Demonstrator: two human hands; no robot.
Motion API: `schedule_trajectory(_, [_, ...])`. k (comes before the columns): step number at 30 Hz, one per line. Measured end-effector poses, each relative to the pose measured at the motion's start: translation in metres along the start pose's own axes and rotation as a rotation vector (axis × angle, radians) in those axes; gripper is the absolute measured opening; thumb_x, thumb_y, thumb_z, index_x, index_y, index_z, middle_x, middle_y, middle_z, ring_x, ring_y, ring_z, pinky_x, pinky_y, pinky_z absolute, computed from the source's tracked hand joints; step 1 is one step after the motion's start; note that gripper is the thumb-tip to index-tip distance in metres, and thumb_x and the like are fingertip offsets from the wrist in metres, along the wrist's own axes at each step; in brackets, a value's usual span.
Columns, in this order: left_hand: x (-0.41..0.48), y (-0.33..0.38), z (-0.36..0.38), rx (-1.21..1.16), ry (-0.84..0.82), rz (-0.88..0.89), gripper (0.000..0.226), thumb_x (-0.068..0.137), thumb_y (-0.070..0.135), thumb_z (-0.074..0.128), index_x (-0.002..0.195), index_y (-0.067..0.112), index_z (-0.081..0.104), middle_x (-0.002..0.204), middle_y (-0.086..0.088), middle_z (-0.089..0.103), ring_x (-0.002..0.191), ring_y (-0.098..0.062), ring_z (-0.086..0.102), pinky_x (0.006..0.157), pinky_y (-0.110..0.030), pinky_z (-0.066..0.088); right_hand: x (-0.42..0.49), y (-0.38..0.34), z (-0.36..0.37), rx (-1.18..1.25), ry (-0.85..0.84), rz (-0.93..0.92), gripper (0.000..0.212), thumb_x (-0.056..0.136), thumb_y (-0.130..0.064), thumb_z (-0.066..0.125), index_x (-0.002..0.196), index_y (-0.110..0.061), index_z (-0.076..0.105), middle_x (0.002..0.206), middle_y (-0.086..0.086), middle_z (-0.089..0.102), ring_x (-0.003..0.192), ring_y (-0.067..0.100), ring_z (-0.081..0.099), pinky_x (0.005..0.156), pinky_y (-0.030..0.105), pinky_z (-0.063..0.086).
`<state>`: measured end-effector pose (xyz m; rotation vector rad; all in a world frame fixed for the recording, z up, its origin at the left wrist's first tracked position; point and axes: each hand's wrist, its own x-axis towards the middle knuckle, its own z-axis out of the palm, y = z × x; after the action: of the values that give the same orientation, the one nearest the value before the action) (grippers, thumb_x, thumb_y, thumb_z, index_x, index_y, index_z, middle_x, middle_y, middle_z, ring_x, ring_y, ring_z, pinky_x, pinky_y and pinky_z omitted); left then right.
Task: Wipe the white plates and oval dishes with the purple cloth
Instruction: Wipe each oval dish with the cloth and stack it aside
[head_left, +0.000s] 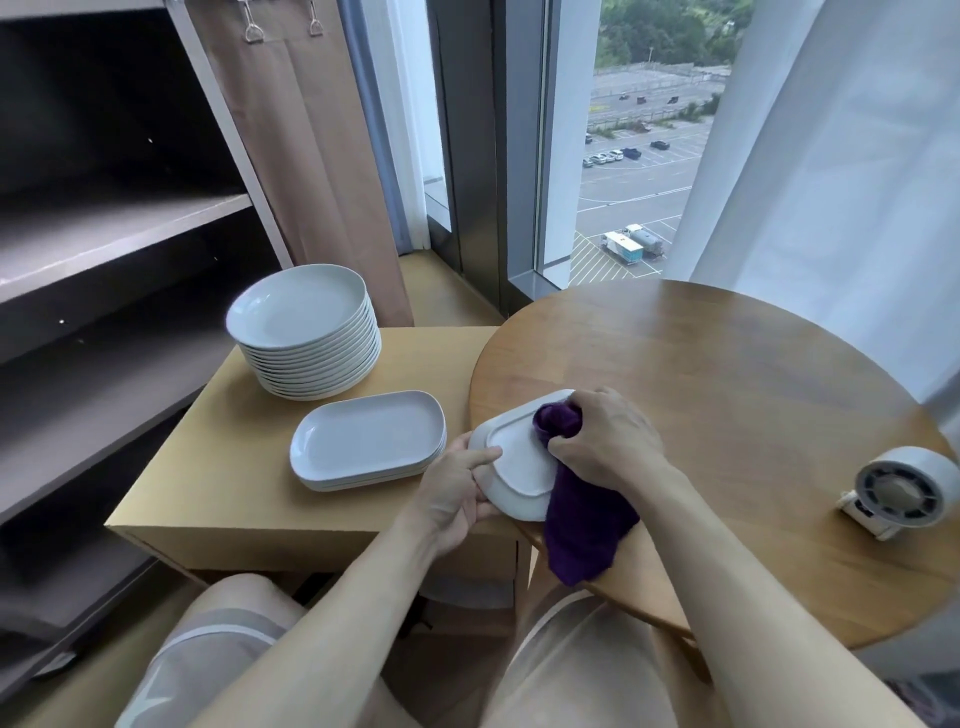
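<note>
At the frame's centre, my left hand (457, 488) grips an upturned oval dish (519, 470) while my right hand (608, 441), clutching the purple cloth (587, 525), presses on its base; the plate stack (306, 332) and dish stack (369, 441) at left probably await wiping.

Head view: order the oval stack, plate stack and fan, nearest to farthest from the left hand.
1. oval stack, just left of the left hand.
2. plate stack, behind that on the cabinet.
3. fan, far right on the round table.
</note>
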<state>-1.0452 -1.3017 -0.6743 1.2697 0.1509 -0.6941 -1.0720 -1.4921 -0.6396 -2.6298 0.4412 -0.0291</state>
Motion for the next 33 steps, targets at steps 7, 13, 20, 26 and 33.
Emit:
schedule_trajectory(7, [-0.011, 0.019, -0.021, 0.115, 0.117, 0.091, 0.04, 0.09, -0.006, 0.061, 0.127, 0.009, 0.055, 0.121, -0.016, 0.069, 0.098, -0.029, 0.069, 0.066, -0.038, 0.06, -0.012, -0.025, 0.01, 0.16, -0.022, -0.248, 0.026, 0.074, -0.037, 0.066, 0.1, -0.032, 0.066, 0.105, -0.015, 0.056, 0.094, 0.013, 0.055, 0.078, 0.034, 0.049])
schedule_trajectory(13, [-0.032, 0.062, -0.072, 0.17, 0.241, 0.237, 0.037, 0.088, -0.01, 0.061, 0.115, 0.013, 0.054, 0.114, -0.013, 0.068, 0.093, -0.029, 0.067, 0.065, -0.037, 0.057, -0.012, -0.031, 0.015, 0.283, 0.062, -0.271, 0.041, 0.07, -0.046, 0.061, 0.111, -0.043, 0.066, 0.102, -0.024, 0.053, 0.088, 0.003, 0.055, 0.068, 0.025, 0.041])
schedule_trajectory(20, [-0.049, 0.091, -0.119, 0.499, 0.438, 0.442, 0.034, 0.082, -0.015, 0.069, 0.104, 0.007, 0.054, 0.108, -0.022, 0.068, 0.093, -0.032, 0.068, 0.082, -0.05, 0.058, -0.017, -0.035, 0.022, 0.26, 0.042, -0.305, 0.039, 0.067, -0.045, 0.06, 0.106, -0.042, 0.066, 0.104, -0.022, 0.055, 0.086, 0.005, 0.055, 0.069, 0.029, 0.041])
schedule_trajectory(26, [-0.049, 0.087, -0.141, 1.017, 0.467, 0.548, 0.025, 0.079, -0.001, 0.068, 0.078, 0.007, 0.045, 0.071, -0.002, 0.046, 0.064, -0.017, 0.039, 0.058, -0.032, 0.035, -0.016, -0.034, 0.025, 0.246, 0.04, -0.317, 0.032, 0.076, -0.032, 0.07, 0.107, -0.038, 0.069, 0.103, -0.018, 0.056, 0.09, 0.012, 0.056, 0.073, 0.033, 0.045])
schedule_trajectory(33, [-0.035, 0.065, -0.156, 1.157, 0.461, 0.565, 0.032, 0.075, -0.005, 0.055, 0.067, 0.019, 0.036, 0.063, 0.007, 0.046, 0.06, -0.014, 0.039, 0.052, -0.029, 0.029, -0.013, -0.031, 0.025, 0.264, 0.048, -0.303, 0.03, 0.077, -0.031, 0.072, 0.106, -0.036, 0.069, 0.104, -0.018, 0.056, 0.092, 0.011, 0.056, 0.072, 0.032, 0.043])
